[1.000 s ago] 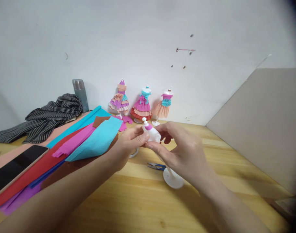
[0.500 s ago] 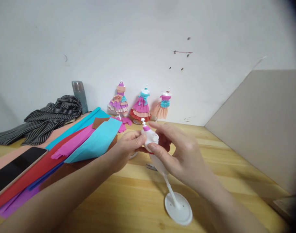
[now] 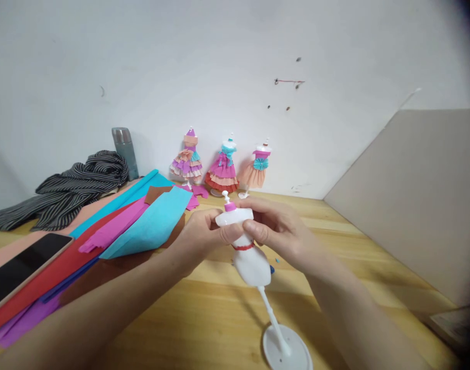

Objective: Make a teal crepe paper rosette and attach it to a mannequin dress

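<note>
Between my hands is a small white dress-form mannequin (image 3: 251,267), tilted, with a pink band (image 3: 230,206) round its neck and a red strip (image 3: 243,247) at its waist. Its thin stem runs down to a round white base (image 3: 287,348) nearer to me. My left hand (image 3: 204,234) grips the left side of the torso, thumb across the front. On the other side my right hand (image 3: 275,226) is closed on the chest and shoulder, its thumb close to the left one. The fingers behind the torso are hidden.
Several coloured crepe paper sheets (image 3: 150,226) and a phone (image 3: 24,270) lie on the left. Behind them are a striped cloth (image 3: 80,177) and a flask (image 3: 125,151). Three mannequins in paper dresses (image 3: 222,169) stand by the wall. A small blue item (image 3: 272,269) shows behind the mannequin.
The mannequin has turned so that its front and red waist strip show more fully. My right hand has closed in on the chest, and the base has shifted slightly towards me.
</note>
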Demonstrator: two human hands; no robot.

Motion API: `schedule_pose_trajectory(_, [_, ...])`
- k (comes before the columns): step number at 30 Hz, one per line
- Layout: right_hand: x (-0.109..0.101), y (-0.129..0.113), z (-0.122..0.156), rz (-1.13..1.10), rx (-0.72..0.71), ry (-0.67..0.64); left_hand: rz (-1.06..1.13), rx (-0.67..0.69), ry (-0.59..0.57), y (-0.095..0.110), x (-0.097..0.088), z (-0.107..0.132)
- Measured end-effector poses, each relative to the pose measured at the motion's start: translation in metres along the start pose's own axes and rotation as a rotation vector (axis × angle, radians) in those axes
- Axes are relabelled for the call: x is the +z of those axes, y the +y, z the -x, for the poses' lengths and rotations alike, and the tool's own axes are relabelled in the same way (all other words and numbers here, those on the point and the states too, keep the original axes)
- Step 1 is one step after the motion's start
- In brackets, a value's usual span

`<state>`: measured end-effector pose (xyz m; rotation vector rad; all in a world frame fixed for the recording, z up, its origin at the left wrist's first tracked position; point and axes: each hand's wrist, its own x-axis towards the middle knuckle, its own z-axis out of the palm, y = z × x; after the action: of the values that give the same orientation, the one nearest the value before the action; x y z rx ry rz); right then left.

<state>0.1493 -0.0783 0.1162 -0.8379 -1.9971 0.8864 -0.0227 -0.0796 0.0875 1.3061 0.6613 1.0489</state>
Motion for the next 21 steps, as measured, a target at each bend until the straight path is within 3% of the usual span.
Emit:
schedule_pose_trajectory(8, [0.005,-0.006,0.001,-0.159,0.086,-0.107,-0.151,0.035,0.023,-0.004,-0.001,0.001])
schedule_pose_trajectory(11, [0.008,-0.006,0.001,-0.231,0.106,-0.050,-0.179,0.094,0.057,-0.004,-0.004,0.001])
schedule_pose_trajectory(16, [0.014,-0.005,0.000,-0.204,0.062,0.128,0.074,0.056,0.130,-0.002,-0.008,0.000])
schedule_pose_trajectory(21, [0.019,-0.003,-0.001,-0.179,0.112,0.123,0.280,0.030,0.110,-0.002,-0.006,-0.002])
